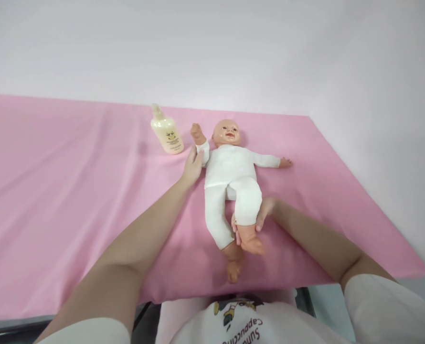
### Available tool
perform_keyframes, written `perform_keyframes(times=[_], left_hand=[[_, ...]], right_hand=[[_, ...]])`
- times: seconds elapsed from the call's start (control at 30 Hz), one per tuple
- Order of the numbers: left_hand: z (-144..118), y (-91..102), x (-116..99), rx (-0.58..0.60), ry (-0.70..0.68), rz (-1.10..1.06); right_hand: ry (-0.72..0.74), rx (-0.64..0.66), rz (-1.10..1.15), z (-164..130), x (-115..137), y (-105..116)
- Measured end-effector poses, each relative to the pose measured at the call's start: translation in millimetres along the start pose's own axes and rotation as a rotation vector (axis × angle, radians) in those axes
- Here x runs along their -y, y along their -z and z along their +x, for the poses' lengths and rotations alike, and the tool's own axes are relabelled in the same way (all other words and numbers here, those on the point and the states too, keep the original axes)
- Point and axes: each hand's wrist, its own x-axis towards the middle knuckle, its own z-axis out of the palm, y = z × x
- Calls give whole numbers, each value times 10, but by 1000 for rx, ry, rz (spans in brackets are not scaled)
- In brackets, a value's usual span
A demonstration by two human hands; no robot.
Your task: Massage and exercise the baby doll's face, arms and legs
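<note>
"One doll (231,167) on its back in the middle of the pink-covered desk (72,200), head toward twelve o'clock, feet toward six. Who's got hold of it?"

"Both hands of the person at six. The left hand (194,166), at nine o'clock from the doll's belly, is closed on the sleeved forearm beside it. The thumb side is plain enough, but the sleeve covers most of the fingers."

"And the other?"

"The right hand (264,211) is at five, wrapped round the lower leg there. I see the thumb on the near side and a few fingertips past the leg. The palm is lost behind it."

"Is that leg off the cloth?"

"I can't tell. The foot there is a bit smeared and overlaps the one at six. The doll's free arm points to three, nobody touching it."

"What about the bottle (167,134) at ten o'clock?"

"Pale yellow, with a pump top, near the left hand but apart from it. I couldn't swear whether it stands or lies. There's a little printed face on it; the lettering underneath is too small to read."

"And down at six?"

"The person's shirt (198,325), its upside-down lettering cut short. Under the desk edge at seven there's a dark shape (151,321) I can't make out."
</note>
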Motion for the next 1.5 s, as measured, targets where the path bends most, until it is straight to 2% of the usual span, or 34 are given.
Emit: perform_keyframes(times=[0.07, 0.17, 0.3, 0.47, 0.67, 0.77, 0.87, 0.97, 1.07, 1.13, 1.37, 1.5], left_hand=[[16, 2, 21, -43, 33, -37], [30, 2, 24, -77, 48, -65], [20, -1, 5, -73, 48, -70], [5, 7, 28, -48, 13, 8], [7, 19, 31, 67, -58, 107], [-10, 29, -53, 180, -152, 167], [-28, 47, -152, 272, -245, 227], [-35, 59, -210, 315, -284, 240], [-33, 57, -216, 320, -301, 243], [-31, 53, -207, 319, -310, 249], [-35, 66, -185, 315, -297, 256], [-27, 54, -144, 294, -230, 203]], right_hand=[[-32, 3, -40, 17, 56, -23], [-9, -75, -38, 25, 65, -50], [33, -1, 1, -5, -7, -6], [161, -31, 123, -67, -121, 60], [478, -91, 299, -60, -235, 30], [514, -190, 335, -57, -184, 31], [577, -412, 348, -64, -89, 39], [612, -674, 387, -54, -15, 35], [589, -821, 429, -24, 16, 19], [581, -853, 439, -7, 17, 14], [579, -831, 447, -8, 8, 29], [563, -865, 459, -24, 3, 38]])
